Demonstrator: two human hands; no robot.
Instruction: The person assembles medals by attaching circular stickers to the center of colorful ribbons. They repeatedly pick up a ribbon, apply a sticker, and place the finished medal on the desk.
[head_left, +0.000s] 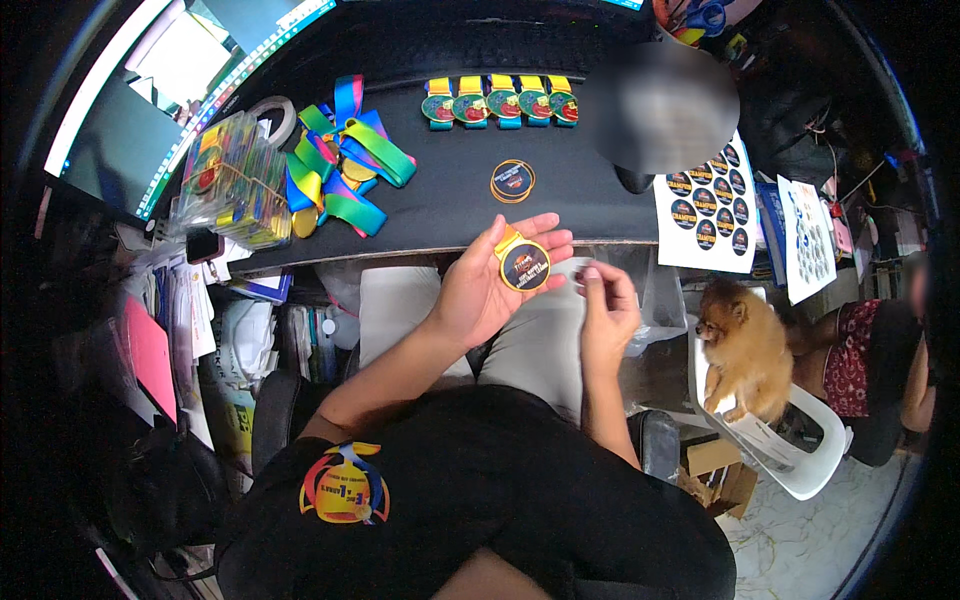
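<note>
My left hand lies palm up just below the desk's front edge and holds a round gold medal with a dark sticker on its face. My right hand is beside it, fingers pinched together near the medal's right side; something thin may be between the fingertips, but it is too small to tell. On the black desk above my hands lies a small stack of round dark stickers. A row of several finished medals with short coloured ribbons lies further back.
A heap of rainbow ribbons with medals and a clear bag of medals sit at the desk's left. A sticker sheet hangs over the right edge. A small fluffy dog sits on a white chair; another person sits far right.
</note>
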